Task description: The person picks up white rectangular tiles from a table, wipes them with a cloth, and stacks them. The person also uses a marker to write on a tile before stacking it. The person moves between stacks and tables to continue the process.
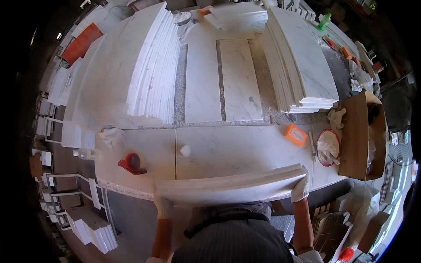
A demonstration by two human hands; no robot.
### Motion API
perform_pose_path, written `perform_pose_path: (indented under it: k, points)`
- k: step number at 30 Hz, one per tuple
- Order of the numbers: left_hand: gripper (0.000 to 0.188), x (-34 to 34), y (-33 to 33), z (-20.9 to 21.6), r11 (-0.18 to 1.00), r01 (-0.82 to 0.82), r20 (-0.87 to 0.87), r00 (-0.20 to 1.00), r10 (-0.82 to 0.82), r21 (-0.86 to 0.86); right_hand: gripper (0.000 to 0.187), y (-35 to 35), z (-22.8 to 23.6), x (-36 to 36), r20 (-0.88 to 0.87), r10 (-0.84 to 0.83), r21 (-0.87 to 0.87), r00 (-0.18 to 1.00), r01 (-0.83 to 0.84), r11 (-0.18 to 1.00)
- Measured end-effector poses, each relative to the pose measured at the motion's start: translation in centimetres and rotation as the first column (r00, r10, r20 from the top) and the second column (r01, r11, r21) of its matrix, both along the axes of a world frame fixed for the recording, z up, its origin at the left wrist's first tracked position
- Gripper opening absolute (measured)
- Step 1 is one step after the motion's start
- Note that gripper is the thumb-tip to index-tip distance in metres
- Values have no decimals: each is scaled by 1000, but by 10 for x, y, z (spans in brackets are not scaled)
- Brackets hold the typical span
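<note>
Between my two hands is a short stack of long white marble slabs (232,189), several layers thick, at the front edge of the worktable. My left hand (162,205), in a white glove, is closed on the stack's left end. Its right end is gripped by my right hand (301,189), gloved in the same way, with the fingers partly hidden by the slabs. The stack slopes a little, its right end higher in the picture. Whether it touches the table cannot be made out.
Tall slab stacks stand at left (151,65) and right (289,61), with two flat slabs (239,79) between them. Nearer lie a red tape dispenser (130,163), a white lump (185,151), an orange box (296,135), a bowl of white paste (328,147) and a cardboard carton (354,138).
</note>
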State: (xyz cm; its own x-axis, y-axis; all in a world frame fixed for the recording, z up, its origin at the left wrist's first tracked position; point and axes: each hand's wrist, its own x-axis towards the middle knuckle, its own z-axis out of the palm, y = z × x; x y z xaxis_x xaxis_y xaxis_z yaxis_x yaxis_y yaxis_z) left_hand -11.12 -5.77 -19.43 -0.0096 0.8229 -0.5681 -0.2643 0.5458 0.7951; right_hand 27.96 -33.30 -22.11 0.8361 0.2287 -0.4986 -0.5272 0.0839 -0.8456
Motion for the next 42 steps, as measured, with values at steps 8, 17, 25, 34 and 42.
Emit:
perform_pose_path:
  k: [8, 17, 25, 34, 42]
  points:
    - [31, 45, -16, -62, 947, 109, -22, 994, -107, 304, 31, -5, 8, 58, 453, 275, -101, 848, -258, 961]
    - [38, 85, 6, -22, 936, 235, 256, 918, -302, 261, 22, -7, 6, 56, 584, 357, -226, 729, -276, 934]
    - [40, 70, 9, -25, 918, 345, 209, 900, -382, 196, 16, -19, 2, 60, 581, 447, -215, 680, -402, 890]
    - [56, 64, 6, -2, 747, 591, -236, 807, -542, 304, 29, -35, -15, 56, 409, 305, 1, 860, -335, 942]
    - [76, 75, 3, 41, 726, 600, -197, 799, -569, 336, 27, -43, -30, 65, 410, 301, 56, 861, -353, 934]
